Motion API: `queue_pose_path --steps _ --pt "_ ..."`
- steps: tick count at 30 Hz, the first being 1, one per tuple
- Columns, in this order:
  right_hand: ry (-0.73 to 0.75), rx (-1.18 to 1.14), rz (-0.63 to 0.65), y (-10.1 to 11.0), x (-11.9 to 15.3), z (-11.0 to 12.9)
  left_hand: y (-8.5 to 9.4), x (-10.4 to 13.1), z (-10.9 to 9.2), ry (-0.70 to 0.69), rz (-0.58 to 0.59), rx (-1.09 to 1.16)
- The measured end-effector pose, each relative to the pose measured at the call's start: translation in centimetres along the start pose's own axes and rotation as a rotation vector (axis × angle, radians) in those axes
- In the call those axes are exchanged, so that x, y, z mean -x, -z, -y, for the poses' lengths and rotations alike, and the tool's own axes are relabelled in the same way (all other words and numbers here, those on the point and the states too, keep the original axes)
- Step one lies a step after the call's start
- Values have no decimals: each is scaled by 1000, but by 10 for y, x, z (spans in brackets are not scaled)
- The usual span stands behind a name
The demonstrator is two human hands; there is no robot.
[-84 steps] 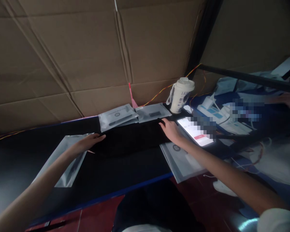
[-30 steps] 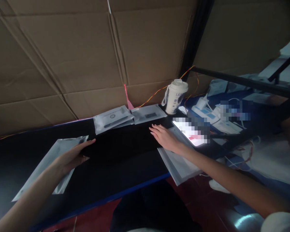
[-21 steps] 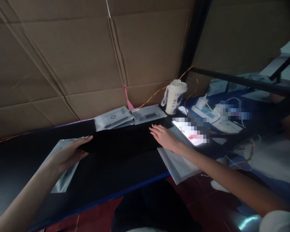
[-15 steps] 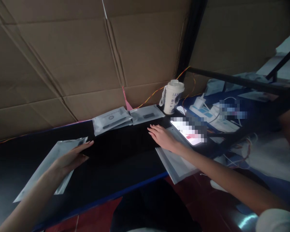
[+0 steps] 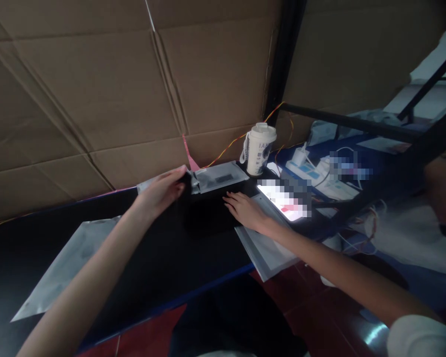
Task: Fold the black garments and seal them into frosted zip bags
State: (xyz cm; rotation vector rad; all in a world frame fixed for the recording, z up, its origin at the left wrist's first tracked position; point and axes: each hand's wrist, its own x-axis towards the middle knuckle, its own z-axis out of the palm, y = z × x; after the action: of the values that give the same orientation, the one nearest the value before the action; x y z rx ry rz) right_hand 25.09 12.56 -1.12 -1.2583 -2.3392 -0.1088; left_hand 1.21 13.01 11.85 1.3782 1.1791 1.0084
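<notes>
My left hand [image 5: 162, 192] reaches over the back of the black table, in front of a frosted plastic packet [image 5: 144, 185] that it mostly hides. Its fingers are curled in, with a small dark thing [image 5: 188, 183] at the fingertips that I cannot make out. Palm down on the table, my right hand [image 5: 245, 209] is open, its wrist over flat frosted bags [image 5: 265, 253]. A second frosted packet [image 5: 223, 176] with a dark item inside lies between the hands at the back. Under my left forearm is a larger frosted bag [image 5: 65, 263].
A white lidded paper cup [image 5: 260, 148] stands at the back, near a lit phone [image 5: 282, 203]. Power strips [image 5: 308, 171] and cables lie right of a black metal frame [image 5: 342, 119]. Cardboard [image 5: 215, 74] walls the back. Part of another person [image 5: 442, 186] shows at far right.
My left hand has moved up and right, from the large frosted bag to the packet at the back, and its fingers have curled. My right hand stays in place while the view shifts slightly.
</notes>
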Motion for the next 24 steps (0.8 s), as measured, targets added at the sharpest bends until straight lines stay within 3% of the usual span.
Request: queue_pose_path --steps 3,6,13,20,24 --pt "8 -24 31 4 0 -3 -38 -8 9 -86 71 -65" --pt "2 -57 46 8 1 -5 -51 0 35 -185 82 -250" --pt "-172 -92 -36 21 -4 4 -32 33 84 -389 -16 -695" --pt "-329 -284 138 36 -6 6 -31 35 98 -442 -37 -897" --pt "-354 -395 168 36 -6 5 -33 34 101 -443 -52 -980"
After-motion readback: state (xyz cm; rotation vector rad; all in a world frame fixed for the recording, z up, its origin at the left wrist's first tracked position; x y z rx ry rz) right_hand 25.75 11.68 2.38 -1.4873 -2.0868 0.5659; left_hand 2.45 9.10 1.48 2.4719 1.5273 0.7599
